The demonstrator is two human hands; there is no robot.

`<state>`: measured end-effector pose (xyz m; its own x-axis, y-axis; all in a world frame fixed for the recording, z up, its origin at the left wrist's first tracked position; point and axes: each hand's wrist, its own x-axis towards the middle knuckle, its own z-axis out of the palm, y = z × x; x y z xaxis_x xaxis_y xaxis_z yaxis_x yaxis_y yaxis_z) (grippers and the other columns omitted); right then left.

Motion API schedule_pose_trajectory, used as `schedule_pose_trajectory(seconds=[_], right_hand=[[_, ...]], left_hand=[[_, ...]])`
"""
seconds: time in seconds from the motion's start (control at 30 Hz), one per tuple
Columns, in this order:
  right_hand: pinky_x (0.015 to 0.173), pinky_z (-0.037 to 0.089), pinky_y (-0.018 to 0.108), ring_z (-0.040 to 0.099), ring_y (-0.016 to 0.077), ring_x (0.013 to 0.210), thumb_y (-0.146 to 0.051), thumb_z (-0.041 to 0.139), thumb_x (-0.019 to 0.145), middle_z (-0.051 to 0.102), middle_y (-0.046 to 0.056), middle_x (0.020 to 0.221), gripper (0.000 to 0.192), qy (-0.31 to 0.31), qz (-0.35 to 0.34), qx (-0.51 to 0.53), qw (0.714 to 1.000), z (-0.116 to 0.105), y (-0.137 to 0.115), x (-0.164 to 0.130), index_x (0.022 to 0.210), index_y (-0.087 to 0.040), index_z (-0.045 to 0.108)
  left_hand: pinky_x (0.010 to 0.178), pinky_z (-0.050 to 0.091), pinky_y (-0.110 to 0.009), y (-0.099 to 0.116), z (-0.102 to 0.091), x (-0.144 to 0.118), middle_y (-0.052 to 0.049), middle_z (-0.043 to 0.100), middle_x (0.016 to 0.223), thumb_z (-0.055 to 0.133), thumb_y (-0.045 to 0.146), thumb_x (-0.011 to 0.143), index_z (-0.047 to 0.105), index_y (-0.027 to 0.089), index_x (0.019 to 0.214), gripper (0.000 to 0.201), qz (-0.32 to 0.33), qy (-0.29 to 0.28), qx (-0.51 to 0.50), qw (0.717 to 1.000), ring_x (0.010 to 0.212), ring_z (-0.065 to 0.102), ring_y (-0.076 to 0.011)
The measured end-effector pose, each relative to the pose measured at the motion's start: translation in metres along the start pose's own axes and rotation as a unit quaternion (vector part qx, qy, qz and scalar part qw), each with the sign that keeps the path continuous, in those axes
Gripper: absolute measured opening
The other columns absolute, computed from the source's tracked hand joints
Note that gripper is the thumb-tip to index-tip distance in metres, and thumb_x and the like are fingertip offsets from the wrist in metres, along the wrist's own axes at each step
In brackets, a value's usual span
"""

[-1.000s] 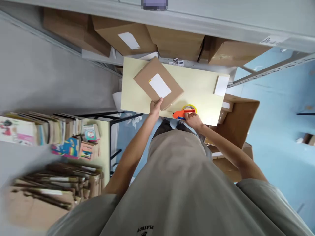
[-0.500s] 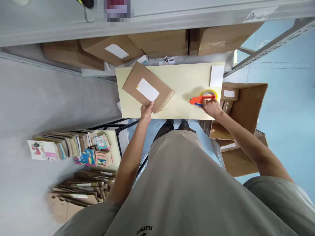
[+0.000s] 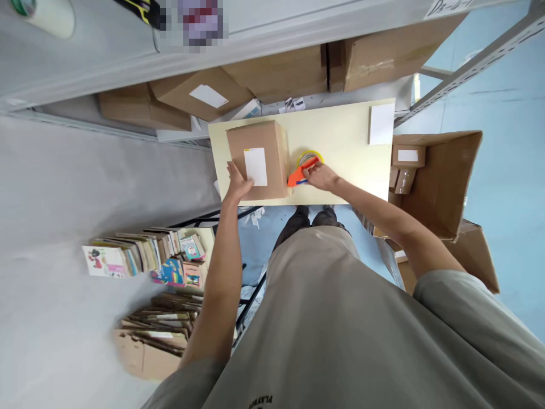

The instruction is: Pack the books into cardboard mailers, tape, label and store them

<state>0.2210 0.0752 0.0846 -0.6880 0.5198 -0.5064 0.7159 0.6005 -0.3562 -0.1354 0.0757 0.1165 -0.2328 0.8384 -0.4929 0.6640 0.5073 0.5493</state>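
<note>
A brown cardboard box [image 3: 273, 142] with a white label [image 3: 255, 166] on its top lies squarely on the left half of the pale yellow board [image 3: 340, 122]. My left hand [image 3: 238, 183] grips the box at its near left corner, the thumb on the top by the label and the fingers along the left side. In my right hand [image 3: 320, 175] is an orange tape dispenser [image 3: 296, 176] with a yellow-rimmed roll. Its tip is at the box's right side, close to the near corner; whether tape sticks there is too small to tell.
A white pad [image 3: 381, 124] lies at the board's far right corner. An open carton [image 3: 447, 182] holding small boxes stands to the right. Larger boxes [image 3: 276, 71] fill the shelf behind. At lower left are books [image 3: 145, 250] and stacked flattened cardboard [image 3: 149, 352].
The box has turned from slanted to square with the board. My right hand has brought the tape dispenser leftward to the box's right side. My left hand has shifted to the box's left corner.
</note>
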Motion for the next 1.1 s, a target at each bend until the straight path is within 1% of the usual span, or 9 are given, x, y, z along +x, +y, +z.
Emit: schedule_pose_trajectory(seconds=[0.1,0.2,0.33,0.47,0.57,0.67,0.8,0.93,1.1], right_hand=[[0.123,0.052,0.061,0.083,0.0458,0.131,-0.01,0.044,0.114,0.083,0.036,0.142,0.057,-0.021,-0.042,0.021,0.999,0.006,-0.059,0.009,0.166,0.01,0.058],[0.11,0.061,0.053,0.085,0.0412,0.129,0.002,0.042,0.11,0.084,0.035,0.141,0.052,-0.019,-0.075,0.046,0.996,0.009,-0.123,0.023,0.153,0.01,0.07],[0.101,0.066,0.046,0.085,0.0368,0.131,0.005,0.04,0.108,0.083,0.032,0.147,0.055,-0.004,-0.054,0.058,0.997,0.011,-0.171,0.033,0.148,0.003,0.078],[0.107,0.065,0.047,0.087,0.0357,0.126,0.002,0.04,0.11,0.085,0.032,0.14,0.052,-0.008,-0.016,0.064,0.998,0.03,-0.147,0.002,0.152,0.004,0.073],[0.11,0.063,0.054,0.086,0.0427,0.128,-0.013,0.047,0.117,0.083,0.039,0.135,0.047,-0.028,0.025,0.066,0.997,0.052,-0.093,-0.049,0.155,0.007,0.066],[0.111,0.061,0.058,0.083,0.0494,0.13,-0.039,0.044,0.124,0.08,0.042,0.138,0.061,-0.042,0.121,0.071,0.989,0.067,-0.033,-0.097,0.163,0.006,0.055],[0.119,0.056,0.061,0.078,0.0494,0.134,-0.043,0.033,0.125,0.078,0.042,0.138,0.064,0.017,0.187,0.085,0.979,0.064,0.013,-0.105,0.161,0.007,0.051],[0.125,0.051,0.064,0.076,0.0494,0.138,-0.036,0.038,0.121,0.078,0.04,0.141,0.063,0.065,0.148,0.101,0.982,0.052,0.009,-0.06,0.163,0.01,0.048],[0.127,0.05,0.067,0.077,0.0519,0.14,-0.024,0.046,0.114,0.077,0.04,0.147,0.065,0.025,0.059,0.106,0.992,0.043,-0.039,-0.017,0.169,0.011,0.049]], left_hand=[[0.154,-0.004,-0.064,0.036,0.02,0.014,-0.037,0.006,0.201,0.09,0.067,0.092,0.021,-0.002,0.191,0.138,-0.089,0.055,0.014,0.994,0.19,-0.009,-0.051],[0.148,-0.013,-0.079,0.074,0.056,0.015,-0.028,-0.001,0.204,0.094,0.081,0.085,0.023,0.015,0.194,0.147,-0.084,0.127,0.004,0.988,0.187,-0.025,-0.0536],[0.143,0.001,-0.093,0.107,0.086,0.005,-0.023,-0.002,0.205,0.103,0.07,0.079,0.027,0.024,0.193,0.145,-0.02,0.094,0.012,0.995,0.183,-0.035,-0.0561],[0.142,0.005,-0.094,0.124,0.086,-0.001,-0.018,-0.001,0.206,0.095,0.064,0.084,0.022,0.029,0.196,0.138,-0.065,0.066,0.11,0.99,0.186,-0.026,-0.0561],[0.142,0.001,-0.093,0.13,0.083,-0.003,-0.014,-0.004,0.207,0.09,0.065,0.086,0.015,0.034,0.197,0.138,-0.097,0.06,0.178,0.977,0.186,-0.024,-0.0548],[0.14,-0.001,-0.096,0.13,0.085,-0.004,-0.015,-0.002,0.207,0.089,0.064,0.087,0.013,0.033,0.197,0.137,-0.083,0.05,0.184,0.978,0.186,-0.024,-0.0558],[0.141,-0.003,-0.094,0.12,0.089,-0.006,-0.016,0.001,0.206,0.09,0.06,0.088,0.013,0.033,0.197,0.137,-0.034,0.049,0.196,0.979,0.186,-0.024,-0.055],[0.143,-0.009,-0.09,0.102,0.092,-0.014,-0.016,-0.001,0.206,0.092,0.048,0.085,0.012,0.03,0.198,0.139,0.034,0.028,0.21,0.977,0.186,-0.025,-0.0534],[0.148,-0.013,-0.082,0.08,0.09,-0.04,-0.015,-0.003,0.206,0.096,0.032,0.08,0.024,0.027,0.195,0.135,0.135,-0.02,0.192,0.972,0.188,-0.02,-0.0518]])
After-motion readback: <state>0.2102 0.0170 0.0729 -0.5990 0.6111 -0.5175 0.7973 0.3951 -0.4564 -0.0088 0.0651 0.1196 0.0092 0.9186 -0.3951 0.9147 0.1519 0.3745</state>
